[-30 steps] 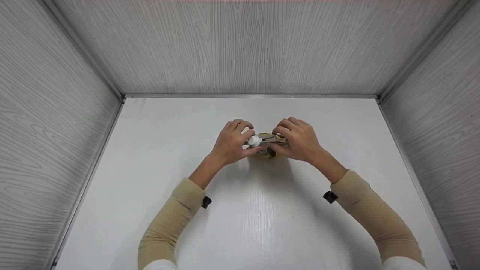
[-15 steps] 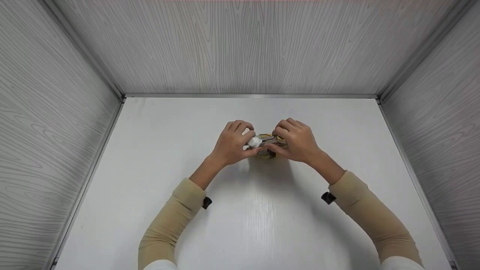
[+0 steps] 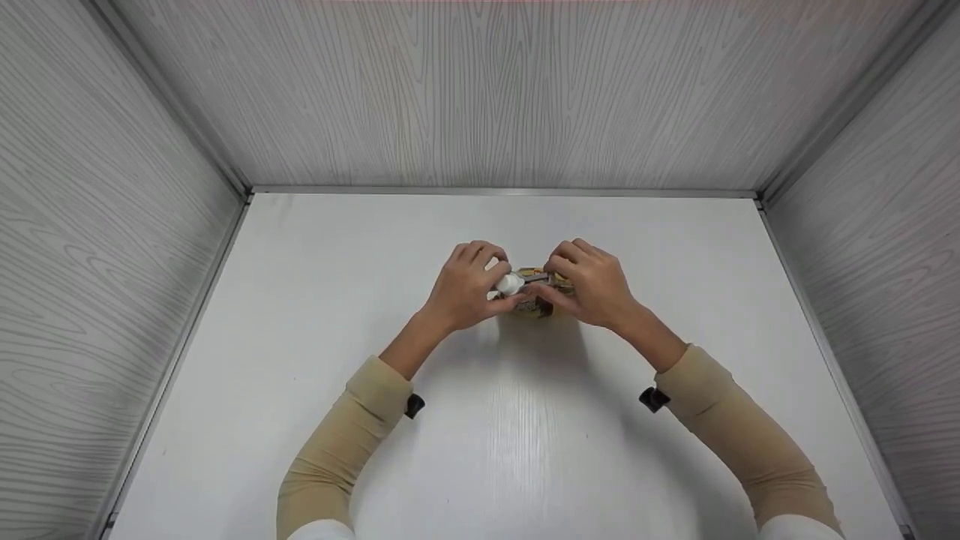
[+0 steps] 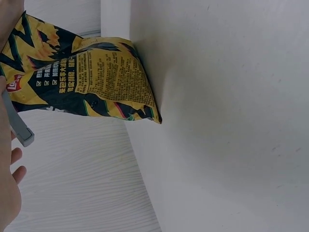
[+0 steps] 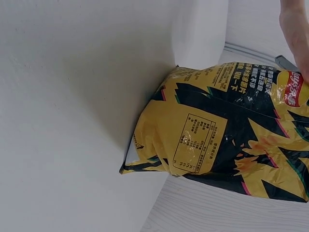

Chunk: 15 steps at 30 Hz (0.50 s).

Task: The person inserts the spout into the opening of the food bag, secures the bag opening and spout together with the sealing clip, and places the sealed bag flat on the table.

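A yellow and black chip bag (image 5: 193, 125) stands upright on the white table, its bottom on the surface. At its top is a grey bag clip (image 3: 536, 278) with a white round cap (image 3: 510, 283) at its left end. My left hand (image 3: 466, 289) holds the capped end between thumb and fingers. With thumb and curled fingers, my right hand (image 3: 589, 283) pinches the clip and the bag's top at the other side. The clip's grey end (image 4: 21, 128) sticks out beside the bag in the left wrist view. My fingers hide much of the bag's mouth.
The white table (image 3: 480, 450) is bordered by a metal rail (image 3: 495, 192) at the back. Grey wood-grain panels (image 3: 480, 97) rise at the back and both sides. Dark small devices (image 3: 654, 399) sit at both cuffs.
My right hand has shifted slightly left and towards me, its thumb sliding left along the clip. The left hand and the bag have stayed nearly still.
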Tool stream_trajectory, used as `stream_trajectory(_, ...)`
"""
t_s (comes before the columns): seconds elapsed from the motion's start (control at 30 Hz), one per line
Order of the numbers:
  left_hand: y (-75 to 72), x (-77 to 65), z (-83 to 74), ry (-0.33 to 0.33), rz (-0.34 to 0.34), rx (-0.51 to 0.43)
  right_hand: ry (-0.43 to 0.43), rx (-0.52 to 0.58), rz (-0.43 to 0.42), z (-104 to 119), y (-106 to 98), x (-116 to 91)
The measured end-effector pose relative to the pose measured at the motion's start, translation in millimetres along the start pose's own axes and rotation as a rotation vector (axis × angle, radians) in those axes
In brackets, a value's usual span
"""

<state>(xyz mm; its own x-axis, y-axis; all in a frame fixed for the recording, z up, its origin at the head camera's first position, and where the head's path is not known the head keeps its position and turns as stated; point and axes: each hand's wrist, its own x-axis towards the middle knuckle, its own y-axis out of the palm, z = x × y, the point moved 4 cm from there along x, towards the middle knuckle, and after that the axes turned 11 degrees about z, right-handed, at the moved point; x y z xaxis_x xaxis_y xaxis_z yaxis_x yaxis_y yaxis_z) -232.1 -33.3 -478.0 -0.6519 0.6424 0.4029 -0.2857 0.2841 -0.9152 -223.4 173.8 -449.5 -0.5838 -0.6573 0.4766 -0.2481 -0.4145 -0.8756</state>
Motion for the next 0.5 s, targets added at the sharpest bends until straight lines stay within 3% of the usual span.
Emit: stream_trajectory(0.5,1.5,-2.7,-2.4,0.009,-0.039,0.021,0.051,0.095,0.005,1.3,1.9,-2.5)
